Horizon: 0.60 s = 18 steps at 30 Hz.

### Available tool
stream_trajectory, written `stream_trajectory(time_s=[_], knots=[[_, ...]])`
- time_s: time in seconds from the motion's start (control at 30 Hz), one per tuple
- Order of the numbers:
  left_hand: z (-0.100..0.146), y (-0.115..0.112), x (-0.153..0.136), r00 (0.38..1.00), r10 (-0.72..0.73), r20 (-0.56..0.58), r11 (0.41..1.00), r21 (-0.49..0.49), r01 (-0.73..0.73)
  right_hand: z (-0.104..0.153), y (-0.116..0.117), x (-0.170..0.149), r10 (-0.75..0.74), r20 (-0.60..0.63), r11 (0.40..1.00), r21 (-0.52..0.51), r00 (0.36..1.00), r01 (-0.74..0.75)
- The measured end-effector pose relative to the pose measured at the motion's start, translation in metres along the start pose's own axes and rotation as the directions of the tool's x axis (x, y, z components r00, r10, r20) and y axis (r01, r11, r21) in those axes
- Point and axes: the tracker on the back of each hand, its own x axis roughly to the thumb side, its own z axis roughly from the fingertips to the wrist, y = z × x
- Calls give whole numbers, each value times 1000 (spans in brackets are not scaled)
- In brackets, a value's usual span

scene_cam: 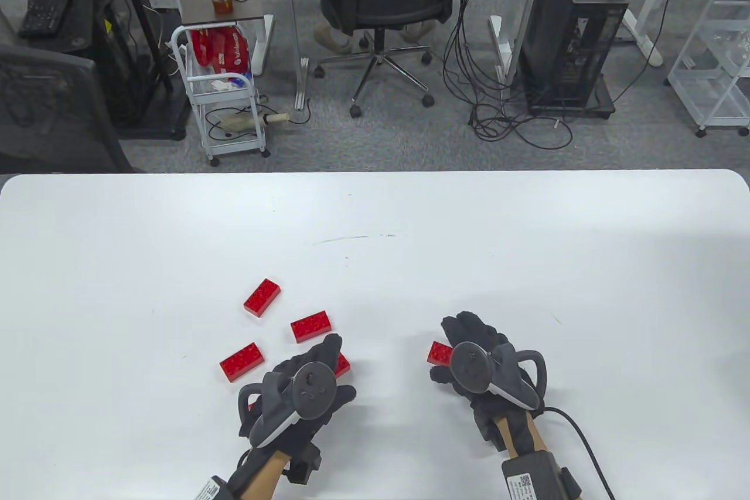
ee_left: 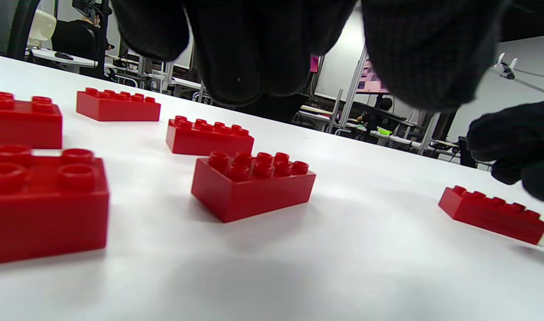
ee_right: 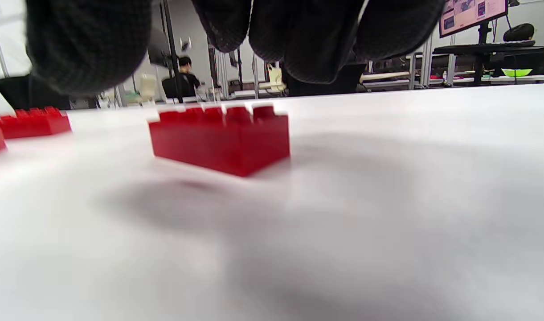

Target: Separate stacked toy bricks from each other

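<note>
On the smooth white table (scene_cam: 375, 230), six glossy red plastic bricks lie singly, each a rectangular block with round studs on top. In the table view three sit in the lower left of the frame: one farthest up (scene_cam: 262, 297), one right of it and lower (scene_cam: 311, 326), and one lowest and leftmost (scene_cam: 242, 361). A fourth brick (scene_cam: 343, 366) peeks out beside the left hand (scene_cam: 304, 391), and only a sliver of a fifth shows under that hand's wrist. The sixth brick (scene_cam: 439, 353) lies right of centre, its far end hidden beneath the right hand (scene_cam: 477, 362).

Both hands wear dark knitted gloves with a grey disc-shaped tracker on the back. In the left wrist view the left hand's fingers (ee_left: 254, 53) hang curled above the nearest brick (ee_left: 253, 185) without touching it, holding nothing. In the right wrist view the right hand's fingers (ee_right: 307, 40) hover loosely bent above a brick (ee_right: 220, 136) that rests flat on the table, a gap of background showing between glove and studs. That view is blurred, so I cannot tell how wide the fingers are spread.
</note>
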Motion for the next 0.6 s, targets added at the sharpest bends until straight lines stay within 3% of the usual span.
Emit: stream_trajectory(time_s=[0.17,0.37,0.6], knots=[[3,5,0,1000,-5,-23,998,68,6,17,-15,4,-150,88,980,-115,985,159],[6,10,-1,1000,28,-11,993,119,-26,28,-20,12,-208,160,966,-120,965,228],[6,8,0,1000,-4,-13,994,105,6,27,-12,8,-246,157,958,-111,957,265]])
